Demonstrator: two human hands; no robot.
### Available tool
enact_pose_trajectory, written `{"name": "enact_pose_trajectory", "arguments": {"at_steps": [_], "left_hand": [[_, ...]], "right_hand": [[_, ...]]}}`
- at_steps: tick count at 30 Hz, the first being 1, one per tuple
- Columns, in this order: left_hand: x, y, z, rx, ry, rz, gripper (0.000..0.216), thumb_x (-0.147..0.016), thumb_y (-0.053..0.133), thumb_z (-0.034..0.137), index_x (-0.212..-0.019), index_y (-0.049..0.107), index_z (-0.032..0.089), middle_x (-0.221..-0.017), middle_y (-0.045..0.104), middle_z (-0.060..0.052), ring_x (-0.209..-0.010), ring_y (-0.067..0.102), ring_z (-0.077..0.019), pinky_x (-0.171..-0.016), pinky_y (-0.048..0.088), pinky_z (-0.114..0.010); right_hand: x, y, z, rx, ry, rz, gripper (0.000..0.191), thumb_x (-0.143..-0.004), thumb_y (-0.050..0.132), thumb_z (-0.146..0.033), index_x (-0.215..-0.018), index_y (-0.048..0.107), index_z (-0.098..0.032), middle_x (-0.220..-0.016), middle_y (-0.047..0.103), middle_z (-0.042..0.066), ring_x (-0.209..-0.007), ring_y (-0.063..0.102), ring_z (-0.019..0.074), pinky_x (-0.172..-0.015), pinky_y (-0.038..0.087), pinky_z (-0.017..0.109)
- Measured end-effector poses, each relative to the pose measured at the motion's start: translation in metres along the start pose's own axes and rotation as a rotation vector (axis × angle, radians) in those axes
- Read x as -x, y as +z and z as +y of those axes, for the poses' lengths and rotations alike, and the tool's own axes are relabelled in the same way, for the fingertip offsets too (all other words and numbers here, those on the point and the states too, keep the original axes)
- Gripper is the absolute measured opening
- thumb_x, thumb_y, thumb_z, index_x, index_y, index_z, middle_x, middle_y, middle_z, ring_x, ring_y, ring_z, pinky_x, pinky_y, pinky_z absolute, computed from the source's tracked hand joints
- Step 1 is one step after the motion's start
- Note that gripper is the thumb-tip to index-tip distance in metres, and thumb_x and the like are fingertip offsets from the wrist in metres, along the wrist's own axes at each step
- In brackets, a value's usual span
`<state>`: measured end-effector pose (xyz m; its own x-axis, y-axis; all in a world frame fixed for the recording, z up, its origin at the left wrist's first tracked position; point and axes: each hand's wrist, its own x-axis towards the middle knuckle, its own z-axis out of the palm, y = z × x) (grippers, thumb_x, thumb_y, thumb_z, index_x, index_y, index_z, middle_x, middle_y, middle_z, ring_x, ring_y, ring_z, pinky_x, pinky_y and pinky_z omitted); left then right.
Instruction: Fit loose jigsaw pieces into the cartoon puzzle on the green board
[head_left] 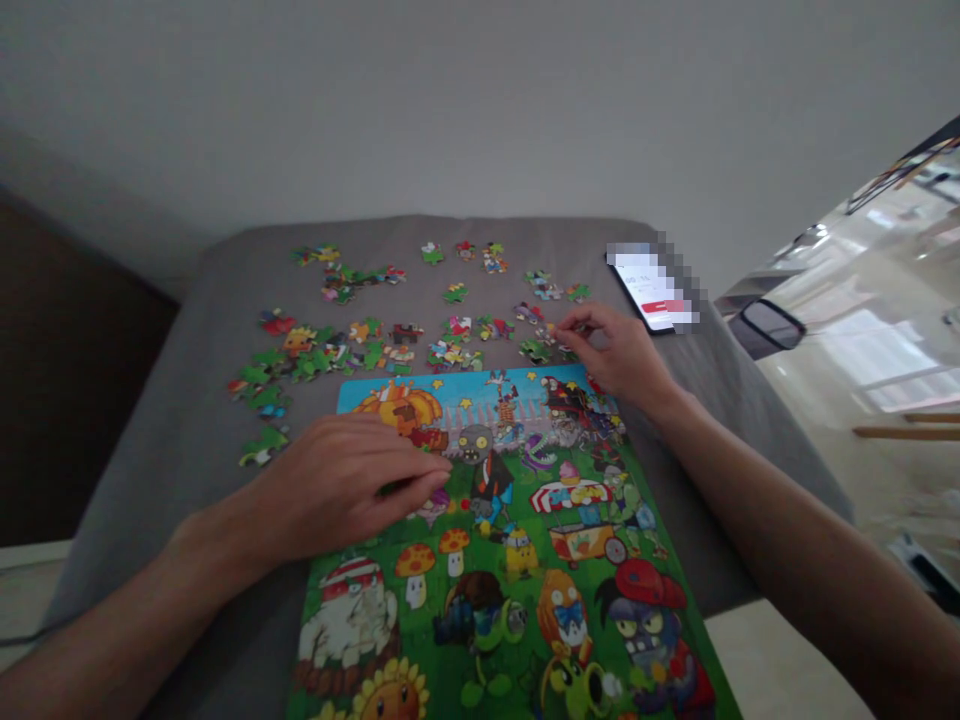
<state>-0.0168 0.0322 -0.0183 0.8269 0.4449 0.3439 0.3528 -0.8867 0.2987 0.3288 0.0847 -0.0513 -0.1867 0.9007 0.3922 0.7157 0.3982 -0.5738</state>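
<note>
My right hand [619,355] reaches to the loose pieces beyond the board, with thumb and index finger pinched on a small puzzle piece [551,332] that is partly hidden by the fingertips. My left hand [367,475] rests palm down across the upper left of the picture board [480,590], fingers stretched out and nothing visible in them. Colourful cartoon figures on green cover the board: zombies, mushrooms, a sunflower and a food cart. Several loose puzzle pieces [367,335] lie scattered and partly overlapping beyond its far edge, most of them to the left.
A lit phone [651,290] lies at the far right of the grey cloth-covered table [750,440]. A pale wall [450,110] rises behind the table. To the right, below table height, shows a shiny floor [847,380] with a dark-rimmed object [769,328].
</note>
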Motion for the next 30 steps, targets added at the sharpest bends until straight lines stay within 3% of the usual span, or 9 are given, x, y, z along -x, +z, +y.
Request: {"name": "enact_pose_trajectory", "arguments": {"at_steps": [4,8,11,15,22,30], "left_hand": [[0.000,0.001,-0.002,0.014,-0.030,-0.043,0.032,-0.109,0.052,0.031,-0.096,0.078,0.021,-0.077,0.078,0.001,-0.068,0.070,-0.0141,-0.069,0.046,-0.028],[-0.002,0.002,-0.003,0.018,-0.046,-0.077,0.029,-0.108,0.054,0.031,-0.096,0.079,0.022,-0.082,0.080,0.000,-0.074,0.072,-0.0157,-0.073,0.047,-0.029],[-0.003,0.003,-0.003,0.020,-0.047,-0.103,0.029,-0.108,0.054,0.031,-0.097,0.079,0.022,-0.085,0.081,0.000,-0.076,0.073,-0.0157,-0.073,0.047,-0.029],[-0.003,0.005,-0.002,0.018,-0.060,-0.137,0.031,-0.108,0.053,0.033,-0.096,0.079,0.023,-0.087,0.082,0.000,-0.079,0.074,-0.0168,-0.075,0.048,-0.030],[-0.003,0.003,-0.003,0.031,-0.042,-0.144,0.033,-0.109,0.050,0.034,-0.095,0.079,0.024,-0.087,0.081,0.001,-0.078,0.073,-0.0167,-0.074,0.047,-0.030],[-0.002,0.006,-0.002,0.068,-0.010,-0.085,0.027,-0.108,0.054,0.029,-0.096,0.077,0.023,-0.082,0.080,0.002,-0.074,0.071,-0.0146,-0.072,0.045,-0.028]], "right_hand": [[0.004,0.003,-0.001,0.032,-0.105,0.002,0.020,-0.096,0.060,-0.029,-0.110,0.071,-0.020,-0.094,0.076,0.009,-0.088,0.069,0.0246,-0.081,0.054,0.040],[0.007,0.009,0.003,0.155,-0.193,-0.096,0.036,-0.100,0.055,-0.033,-0.133,0.067,-0.022,-0.118,0.073,0.013,-0.113,0.064,0.0327,-0.102,0.047,0.055],[0.007,0.013,0.005,0.218,-0.158,-0.156,0.032,-0.102,0.053,-0.036,-0.126,0.072,-0.027,-0.130,0.068,0.014,-0.126,0.057,0.0377,-0.105,0.042,0.062],[0.005,0.012,0.005,0.188,-0.129,-0.157,0.021,-0.100,0.057,-0.034,-0.109,0.076,-0.031,-0.117,0.071,0.010,-0.120,0.059,0.0364,-0.105,0.042,0.061],[0.005,0.011,0.005,0.171,-0.127,-0.210,0.031,-0.098,0.060,-0.040,-0.124,0.072,-0.028,-0.130,0.067,0.014,-0.128,0.054,0.0410,-0.102,0.042,0.064],[0.003,0.008,0.002,0.055,-0.159,-0.105,0.021,-0.089,0.073,-0.032,-0.109,0.070,-0.025,-0.111,0.075,0.009,-0.112,0.064,0.0322,-0.102,0.043,0.053]]}}
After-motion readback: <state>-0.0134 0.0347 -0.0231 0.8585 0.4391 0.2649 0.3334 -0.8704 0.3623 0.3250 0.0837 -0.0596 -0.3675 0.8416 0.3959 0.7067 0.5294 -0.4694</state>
